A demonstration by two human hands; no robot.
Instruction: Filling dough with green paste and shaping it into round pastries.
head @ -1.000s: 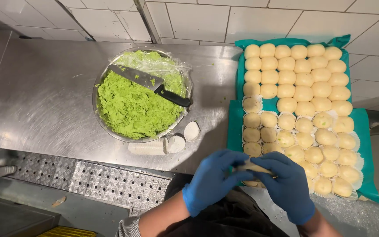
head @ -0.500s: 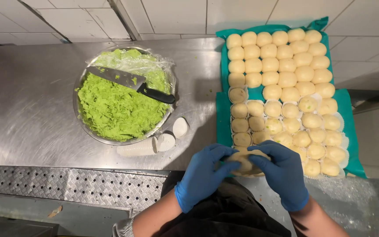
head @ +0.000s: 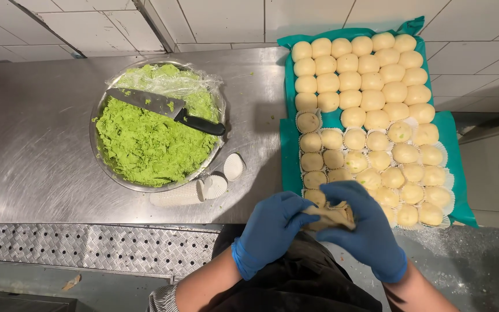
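Nearest: dark apron or clothing at the person's waist, both forearms bare, blue gloves on. Left hand [head: 272, 228] and right hand [head: 359, 228] meet over the counter edge, fingers curled in and pinching a piece of tan dough [head: 330, 215] between them; dough is mostly covered, so its exact shape is hard to tell, possibly folded shut.

Below left, a strip of diamond-pattern metal plate [head: 88, 248] runs along the counter front, a small scrap lying under it.

Stainless steel counter [head: 30, 144], dull and scuffed, a few green flecks on it. On it, just beyond the left hand, a lying stack of white paper cups [head: 177, 195] with two loose ones beside, touching the rim of a metal bowl [head: 102, 167]. Bowl is lined with plastic film and holds green paste [head: 145, 144]; a black-handled knife [head: 166, 108] rests across it, blade smeared green.

Right: teal tray [head: 287, 141] packed with rows of pale dough balls [head: 365, 98]; nearer rows sit in paper cups, far rows bare.

Farthest: white tiled wall [head: 232, 20] with dark grout, meeting the counter's back edge.
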